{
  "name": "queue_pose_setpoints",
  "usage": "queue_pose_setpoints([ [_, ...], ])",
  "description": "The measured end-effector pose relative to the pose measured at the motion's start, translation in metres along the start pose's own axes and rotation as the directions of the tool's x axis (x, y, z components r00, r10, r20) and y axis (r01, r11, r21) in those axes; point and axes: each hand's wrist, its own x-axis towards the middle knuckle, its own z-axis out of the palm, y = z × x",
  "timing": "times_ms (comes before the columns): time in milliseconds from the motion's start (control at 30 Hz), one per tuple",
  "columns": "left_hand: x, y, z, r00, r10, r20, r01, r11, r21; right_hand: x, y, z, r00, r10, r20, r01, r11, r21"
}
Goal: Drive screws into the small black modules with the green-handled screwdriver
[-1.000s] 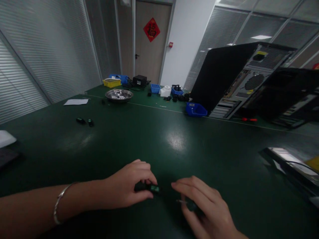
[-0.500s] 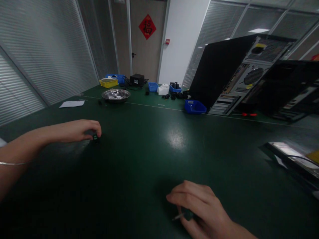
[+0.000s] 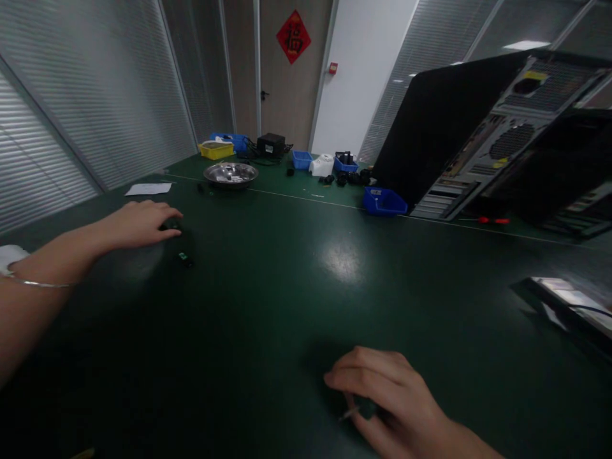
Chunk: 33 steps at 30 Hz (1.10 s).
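Observation:
A small dark part with a pale green mark [image 3: 184,259] lies on the dark green table [image 3: 268,280]. Just beyond it, my left hand [image 3: 141,223] hovers with thumb and fingers apart, touching nothing that I can see. At the lower right, my right hand [image 3: 389,395] is curled close to the tabletop. A thin metal-tipped tool [image 3: 349,414] sticks out near its thumb. Most of that tool is hidden in the hand, so its kind is unclear.
A metal dish [image 3: 231,174] with small pieces and a white paper [image 3: 148,189] lie at the far left. Behind are a yellow tray [image 3: 217,150] and a blue bin [image 3: 384,202]. A black computer case [image 3: 444,121] stands at right, with a flat device [image 3: 574,303] nearer.
My left hand has let go of the small dark part and moved up and away from it. My right hand keeps its curled grip. The view has shifted slightly.

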Motion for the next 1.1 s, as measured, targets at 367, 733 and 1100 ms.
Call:
queue_pose_setpoints([
  [367, -0.009, 0.056, -0.008, 0.986, 0.166, 0.011, -0.164, 0.981, -0.104, 0.0, -0.001, -0.002, 1.0, 0.014, 0.0, -0.014, 0.999, 0.033],
  [733, -0.017, 0.081, 0.019, 0.844, 0.414, 0.343, -0.263, 0.874, -0.408, -0.003, 0.002, 0.0, 1.0, -0.01, -0.014, 0.01, 0.999, 0.041],
  [1100, -0.011, 0.043, 0.011, 0.975, 0.195, 0.105, -0.18, 0.974, -0.136, -0.002, 0.002, -0.002, 1.0, -0.001, -0.019, 0.002, 0.997, 0.077],
])
